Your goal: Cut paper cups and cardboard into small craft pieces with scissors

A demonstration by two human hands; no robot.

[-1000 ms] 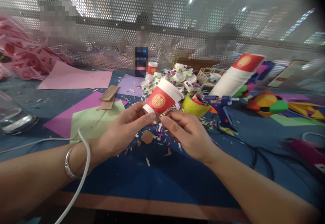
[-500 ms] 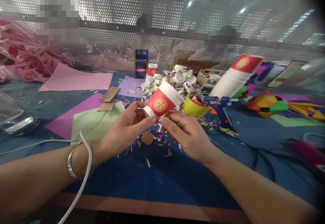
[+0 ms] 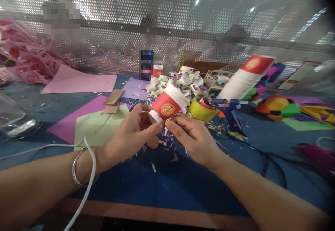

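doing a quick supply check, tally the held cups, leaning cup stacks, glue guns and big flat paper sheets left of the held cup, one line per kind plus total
Held cup: 1
Leaning cup stack: 1
Glue gun: 1
Flat sheets: 4 (pink sheet, lilac sheet, magenta sheet, pale green sheet)
Total: 7
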